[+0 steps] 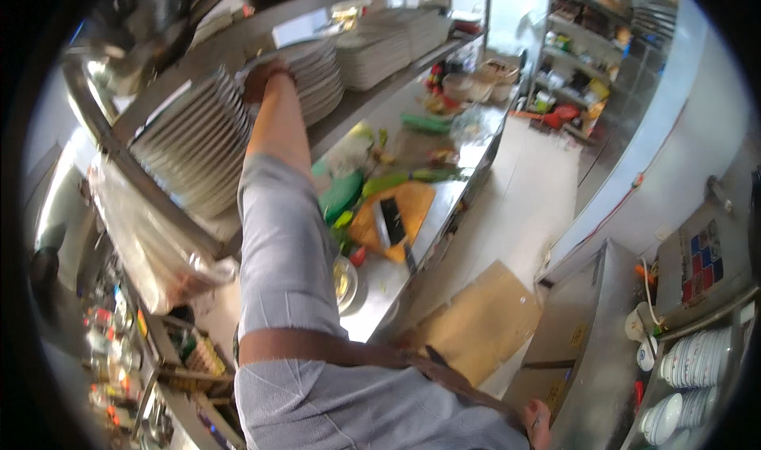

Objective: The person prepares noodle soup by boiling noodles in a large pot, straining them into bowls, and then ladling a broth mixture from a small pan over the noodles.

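My left hand [261, 80] reaches up to the shelf, at the near edge of a stack of white plates [318, 78]. Its fingers are blurred and partly hidden, so whether they grip a plate is not clear. Just left of my wrist leans a tall stack of large plates [193, 144]. My right hand [537, 423] hangs low at the right of the view, partly cut off by the bottom edge, with no object visible in it. Rectangular plates [374, 55] stand stacked farther along the shelf.
Below the shelf, a steel counter [380, 295] carries a wooden cutting board [421, 212] with a cleaver [390, 221], vegetables and a bowl [346, 285]. A plastic bag [151, 230] hangs at left. Cardboard [484, 319] lies on the floor. Bowls [697, 358] are stacked at right.
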`<state>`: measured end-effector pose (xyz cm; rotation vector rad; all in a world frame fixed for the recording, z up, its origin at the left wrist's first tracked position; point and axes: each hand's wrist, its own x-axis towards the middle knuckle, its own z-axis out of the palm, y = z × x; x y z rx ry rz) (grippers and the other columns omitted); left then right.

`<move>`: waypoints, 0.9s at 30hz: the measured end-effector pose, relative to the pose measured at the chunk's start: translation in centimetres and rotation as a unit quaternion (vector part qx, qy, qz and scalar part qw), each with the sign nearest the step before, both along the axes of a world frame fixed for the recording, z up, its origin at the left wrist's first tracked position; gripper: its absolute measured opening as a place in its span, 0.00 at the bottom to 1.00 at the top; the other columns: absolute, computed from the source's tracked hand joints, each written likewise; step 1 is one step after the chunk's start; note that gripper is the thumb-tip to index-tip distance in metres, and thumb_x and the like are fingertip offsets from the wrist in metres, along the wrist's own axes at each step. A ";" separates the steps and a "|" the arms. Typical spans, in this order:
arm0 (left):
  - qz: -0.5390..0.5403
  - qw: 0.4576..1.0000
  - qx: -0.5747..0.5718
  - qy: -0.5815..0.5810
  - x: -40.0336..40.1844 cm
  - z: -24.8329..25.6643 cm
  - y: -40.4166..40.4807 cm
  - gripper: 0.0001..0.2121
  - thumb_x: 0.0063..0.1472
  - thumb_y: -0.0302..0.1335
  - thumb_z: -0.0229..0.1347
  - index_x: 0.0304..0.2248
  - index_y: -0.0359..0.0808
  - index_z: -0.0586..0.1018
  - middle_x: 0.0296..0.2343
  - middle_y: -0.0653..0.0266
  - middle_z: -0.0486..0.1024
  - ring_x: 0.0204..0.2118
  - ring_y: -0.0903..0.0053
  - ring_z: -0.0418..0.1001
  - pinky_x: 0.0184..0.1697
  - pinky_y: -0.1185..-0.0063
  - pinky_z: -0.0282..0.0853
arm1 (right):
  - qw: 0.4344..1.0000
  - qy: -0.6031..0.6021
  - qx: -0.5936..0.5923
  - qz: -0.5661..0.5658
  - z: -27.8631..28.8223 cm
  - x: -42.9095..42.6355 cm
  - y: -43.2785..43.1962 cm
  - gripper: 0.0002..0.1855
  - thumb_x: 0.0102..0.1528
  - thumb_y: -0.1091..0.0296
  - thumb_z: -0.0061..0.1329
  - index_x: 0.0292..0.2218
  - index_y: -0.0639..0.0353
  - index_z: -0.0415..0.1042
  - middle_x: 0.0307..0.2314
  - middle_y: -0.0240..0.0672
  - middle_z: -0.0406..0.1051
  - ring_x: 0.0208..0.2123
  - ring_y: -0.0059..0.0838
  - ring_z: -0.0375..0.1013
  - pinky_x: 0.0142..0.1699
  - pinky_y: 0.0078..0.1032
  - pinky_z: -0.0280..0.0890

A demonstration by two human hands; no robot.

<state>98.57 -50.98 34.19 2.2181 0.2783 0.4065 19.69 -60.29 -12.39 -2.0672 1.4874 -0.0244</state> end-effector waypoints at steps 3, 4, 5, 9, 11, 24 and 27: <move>0.042 0.995 0.092 0.019 1.7 -2.4 0.1 0.25 0.55 0.46 0.38 0.42 0.35 0.73 0.42 0.55 0.70 0.44 0.66 0.68 0.45 0.70 0.59 | 0.998 0.000 0.041 -0.042 -0.7 0.0 1.1 0.12 0.47 0.68 0.49 0.34 0.62 0.68 0.29 0.39 0.69 0.29 0.35 0.68 0.33 0.33 0.64; 0.058 0.989 0.132 0.028 2.0 -3.0 0.2 0.26 0.56 0.47 0.37 0.42 0.35 0.74 0.42 0.56 0.70 0.44 0.66 0.68 0.46 0.70 0.59 | 0.997 -0.002 0.048 -0.054 -1.0 -0.1 1.6 0.12 0.47 0.67 0.49 0.34 0.61 0.68 0.29 0.39 0.69 0.30 0.35 0.68 0.34 0.33 0.64; 0.047 0.989 0.134 0.030 2.1 -3.1 -0.2 0.26 0.56 0.47 0.37 0.42 0.35 0.74 0.42 0.56 0.70 0.44 0.66 0.68 0.46 0.70 0.59 | 0.996 -0.004 0.056 -0.067 -1.2 -0.8 2.4 0.12 0.47 0.67 0.49 0.34 0.61 0.68 0.29 0.39 0.69 0.30 0.35 0.68 0.34 0.32 0.65; -0.017 0.945 0.326 -0.026 3.2 -2.9 -3.5 0.22 0.58 0.42 0.38 0.37 0.34 0.77 0.42 0.49 0.68 0.46 0.57 0.65 0.50 0.59 0.53 | 0.988 -0.029 0.074 -0.133 -3.1 -4.4 6.4 0.12 0.47 0.67 0.49 0.35 0.60 0.69 0.30 0.39 0.69 0.30 0.35 0.68 0.35 0.31 0.65; -0.078 0.894 0.439 0.040 -0.5 1.3 -5.3 0.22 0.56 0.40 0.42 0.48 0.38 0.68 0.49 0.54 0.61 0.50 0.62 0.61 0.56 0.67 0.49 | 0.984 -0.064 0.102 -0.134 -5.0 -4.0 10.5 0.12 0.47 0.66 0.49 0.35 0.59 0.69 0.30 0.39 0.69 0.30 0.35 0.68 0.36 0.30 0.65; -0.238 0.881 0.386 -0.135 -3.0 -10.4 -8.5 0.24 0.53 0.35 0.45 0.49 0.34 0.64 0.49 0.51 0.60 0.51 0.61 0.60 0.54 0.67 0.52 | 0.967 -0.022 0.132 -0.215 -11.3 -4.7 12.6 0.17 0.43 0.63 0.52 0.37 0.54 0.70 0.32 0.41 0.70 0.34 0.40 0.70 0.40 0.31 0.65; -0.286 0.893 0.311 -0.154 -4.1 -11.3 -8.4 0.25 0.52 0.34 0.45 0.50 0.33 0.63 0.49 0.51 0.60 0.51 0.61 0.60 0.54 0.67 0.52 | 0.968 -0.023 0.128 -0.215 -10.5 -3.6 14.8 0.17 0.43 0.63 0.52 0.37 0.52 0.70 0.33 0.41 0.70 0.37 0.41 0.69 0.41 0.32 0.64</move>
